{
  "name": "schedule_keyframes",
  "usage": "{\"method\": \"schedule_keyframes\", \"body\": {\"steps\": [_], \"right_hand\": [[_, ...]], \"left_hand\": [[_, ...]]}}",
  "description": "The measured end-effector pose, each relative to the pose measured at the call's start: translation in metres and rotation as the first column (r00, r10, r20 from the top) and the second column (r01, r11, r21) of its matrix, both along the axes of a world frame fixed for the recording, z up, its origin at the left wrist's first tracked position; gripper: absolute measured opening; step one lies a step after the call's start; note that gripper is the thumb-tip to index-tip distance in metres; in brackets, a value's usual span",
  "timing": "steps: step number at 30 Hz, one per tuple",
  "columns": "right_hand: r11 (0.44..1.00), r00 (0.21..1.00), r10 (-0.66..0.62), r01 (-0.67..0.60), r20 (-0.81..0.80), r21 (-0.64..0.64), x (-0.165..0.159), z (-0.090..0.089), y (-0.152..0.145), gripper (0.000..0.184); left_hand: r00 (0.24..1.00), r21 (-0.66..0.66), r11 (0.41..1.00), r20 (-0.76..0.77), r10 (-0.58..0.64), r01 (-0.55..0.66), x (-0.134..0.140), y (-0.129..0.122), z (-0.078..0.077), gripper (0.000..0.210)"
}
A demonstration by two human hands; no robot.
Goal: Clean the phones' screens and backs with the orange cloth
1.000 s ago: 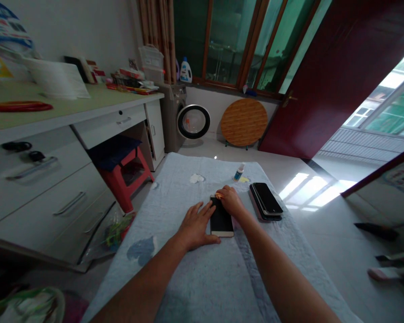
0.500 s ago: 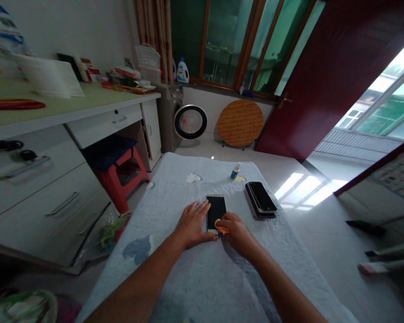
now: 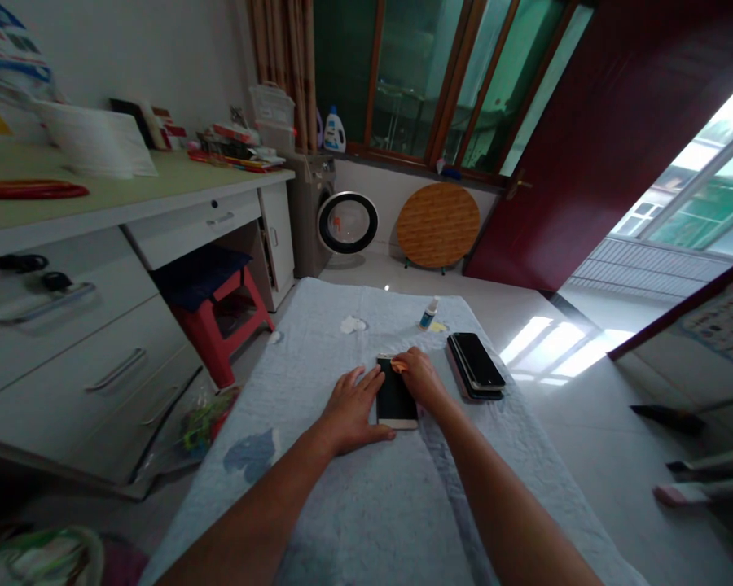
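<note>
A smartphone (image 3: 397, 400) with a dark screen and pale gold edges lies flat on the light blue cloth (image 3: 342, 505). My left hand (image 3: 353, 411) rests at the phone's left side, fingers stretched and thumb apart, with fingertips touching its edge. In my right hand (image 3: 423, 378) a small orange cloth (image 3: 398, 367) is pinched and pressed on the upper part of the screen. To the right lies a stack of phones (image 3: 475, 363), the top one black. A small spray bottle (image 3: 428, 314) with a white top stands beyond them.
At the left stands a desk (image 3: 208, 191) with drawers, a red stool (image 3: 220, 325) tucked beside it. A washing machine (image 3: 309, 216) with its round door open is at the back. A round wooden tabletop (image 3: 438, 225) leans by the dark red door (image 3: 543, 146).
My right hand has moved the orange cloth from the bottom of the phone screen up to its top. My left hand stays at the phone's left edge.
</note>
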State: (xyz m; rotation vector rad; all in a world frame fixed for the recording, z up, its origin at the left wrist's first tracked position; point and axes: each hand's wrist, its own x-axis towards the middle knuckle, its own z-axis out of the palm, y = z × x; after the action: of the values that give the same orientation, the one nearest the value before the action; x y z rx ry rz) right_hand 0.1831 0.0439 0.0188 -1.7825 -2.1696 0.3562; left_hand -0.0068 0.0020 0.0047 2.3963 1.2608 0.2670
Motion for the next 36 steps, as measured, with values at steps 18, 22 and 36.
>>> {"method": "schedule_keyframes", "body": {"steps": [18, 22, 36], "right_hand": [[0.963, 0.908, 0.269, -0.256, 0.32, -0.083, -0.039, 0.012, 0.017, 0.03], [0.941, 0.885, 0.336, -0.331, 0.321, -0.074, -0.04, 0.008, -0.009, 0.026], [0.907, 0.912, 0.408, -0.401, 0.036, -0.126, -0.027, 0.02, -0.075, 0.018]], "left_hand": [[0.954, 0.122, 0.969, 0.239, 0.183, -0.216, 0.007, 0.0, -0.025, 0.129], [0.956, 0.149, 0.964, 0.231, 0.183, -0.22, 0.008, -0.001, -0.022, 0.126], [0.984, 0.121, 0.977, 0.044, 0.17, -0.175, 0.008, -0.006, -0.005, 0.104]]}}
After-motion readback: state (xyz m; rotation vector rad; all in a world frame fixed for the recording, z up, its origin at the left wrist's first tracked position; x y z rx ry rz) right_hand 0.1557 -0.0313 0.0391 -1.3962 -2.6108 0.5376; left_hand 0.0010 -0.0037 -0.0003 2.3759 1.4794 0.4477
